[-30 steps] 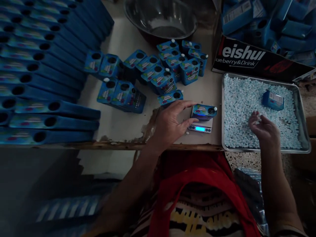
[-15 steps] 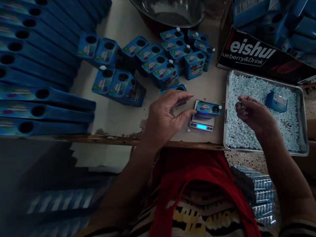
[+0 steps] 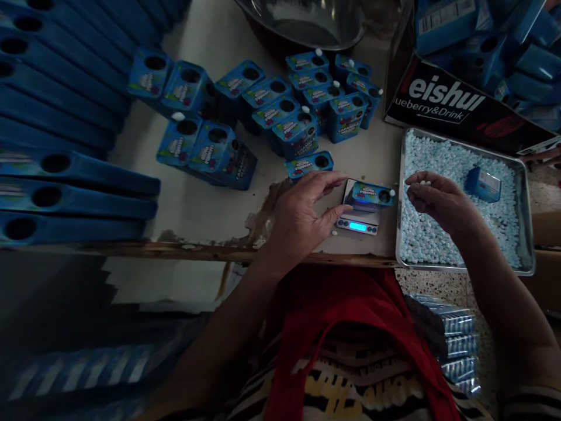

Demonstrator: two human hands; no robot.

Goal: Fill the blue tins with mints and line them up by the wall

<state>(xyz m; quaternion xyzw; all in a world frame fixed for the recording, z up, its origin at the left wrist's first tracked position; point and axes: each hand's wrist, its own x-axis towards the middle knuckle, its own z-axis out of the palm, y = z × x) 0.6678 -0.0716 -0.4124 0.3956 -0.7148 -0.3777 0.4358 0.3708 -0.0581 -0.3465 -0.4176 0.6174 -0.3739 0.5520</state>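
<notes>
- Beneath and beyond the left fingers, a pale worktop with a worn wooden front edge.
- Far to the left of the left fingers, long rows of blue cartons with dark round holes.
- Beyond the right fingers, a black cardboard box, printed "eishui", heaped with blue packs.
- Under the right fingers, a shallow metal tray.
- Well beyond the left fingertips, a large metal bowl, partly cut off at the top.
- Past the left fingers and to their left, a group of small blue boxes standing with holes upward; several carry one white piece on top.
- Left hand: thumb and forefinger spread apart in a C shape, palm down.
- Right hand: fingers curled together, pinching a few white pieces above the tray's left side.
- Just right of the left fingertips, a small scale with a lit blue display, its digits too blurred to read.
- Between the two hands' fingertips, a blue box on that scale, one white piece at its right end; whether the left thumb touches it, I cannot tell.
- Below the left thumb, one loose white candy; under the right fingers, many pale blue-white candies filling the tray.
</notes>
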